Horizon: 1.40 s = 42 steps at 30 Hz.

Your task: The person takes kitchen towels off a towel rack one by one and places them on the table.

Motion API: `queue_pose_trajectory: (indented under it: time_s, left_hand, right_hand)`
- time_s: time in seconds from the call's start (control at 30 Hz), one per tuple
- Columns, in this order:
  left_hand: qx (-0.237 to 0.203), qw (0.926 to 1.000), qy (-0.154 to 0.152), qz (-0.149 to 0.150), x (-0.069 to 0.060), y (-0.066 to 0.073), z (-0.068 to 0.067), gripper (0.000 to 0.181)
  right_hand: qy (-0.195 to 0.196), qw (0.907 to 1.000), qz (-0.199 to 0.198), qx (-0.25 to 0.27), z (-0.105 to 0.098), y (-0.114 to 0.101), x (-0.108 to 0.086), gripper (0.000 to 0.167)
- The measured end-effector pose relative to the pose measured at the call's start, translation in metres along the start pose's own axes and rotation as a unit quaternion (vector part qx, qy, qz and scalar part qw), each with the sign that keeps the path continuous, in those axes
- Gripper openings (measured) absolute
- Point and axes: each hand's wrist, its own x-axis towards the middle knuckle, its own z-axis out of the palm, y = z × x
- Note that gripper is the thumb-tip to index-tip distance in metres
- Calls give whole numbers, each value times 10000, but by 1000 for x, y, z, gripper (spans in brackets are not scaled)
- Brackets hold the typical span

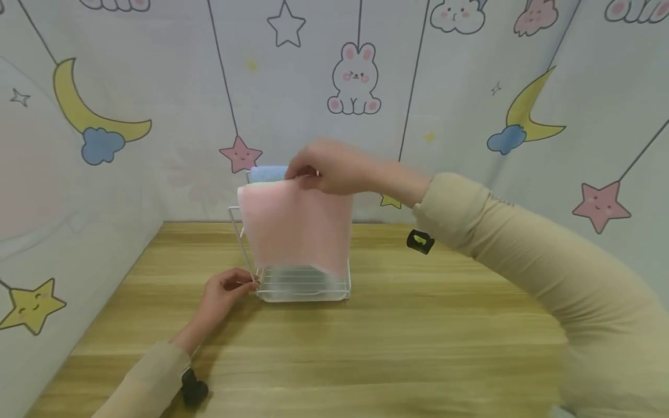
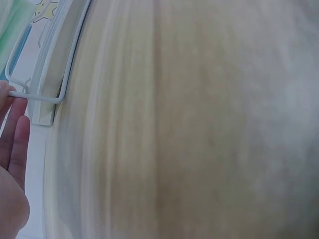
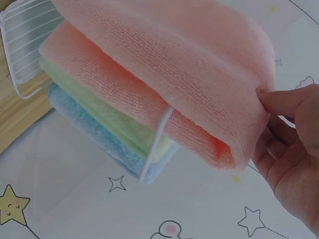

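Observation:
A pink towel (image 1: 300, 226) hangs over the white wire rack (image 1: 303, 299), its lower edge slightly blurred. My right hand (image 1: 334, 165) pinches the towel's top edge between thumb and fingers. In the right wrist view the pink towel's fold gapes, with a green towel (image 3: 94, 94) and a blue towel (image 3: 89, 127) hanging beside it. My left hand (image 1: 222, 293) holds the rack's wire frame (image 2: 45, 98) at the lower left front corner. The green towel is mostly hidden in the head view, and only a strip of the blue one shows behind the pink.
The rack stands on a wood-grain table (image 1: 418, 342) near the back wall (image 1: 303, 87), which carries cartoon prints. A pale tray (image 2: 47, 87) forms the rack's base. A small black device (image 1: 420, 241) shows below the right sleeve, and another black device (image 1: 193, 388) sits at the left cuff.

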Motion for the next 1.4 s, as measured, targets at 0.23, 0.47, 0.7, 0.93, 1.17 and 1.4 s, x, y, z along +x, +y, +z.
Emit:
queue_pose_trajectory:
  time_s: [0.23, 0.47, 0.7, 0.93, 1.17, 1.4]
  left_hand:
    - [-18, 10000, 46, 77, 0, -5, 1, 10]
    - [59, 9999, 88, 33, -1, -3, 2, 11]
    - [133, 9999, 58, 21, -2, -1, 1, 12]
    - [80, 9995, 88, -285, -1, 0, 3, 16]
    - [61, 9993, 130, -353, -1, -2, 4, 17]
    - [138, 9992, 187, -329, -2, -1, 1, 15]
  right_hand:
    - [322, 9995, 39, 3, -37, -4, -4, 24]
    - [1051, 9943, 37, -176, -76, -8, -19, 26]
    - [1731, 9836, 328, -379, -105, -3, -44, 26]
    - [2083, 9721, 887, -620, -121, 18, -73, 27]
    - [2070, 9641, 1331, -995, -127, 38, -104, 30]
    - [1856, 9604, 1840, -967, -124, 56, -124, 28]
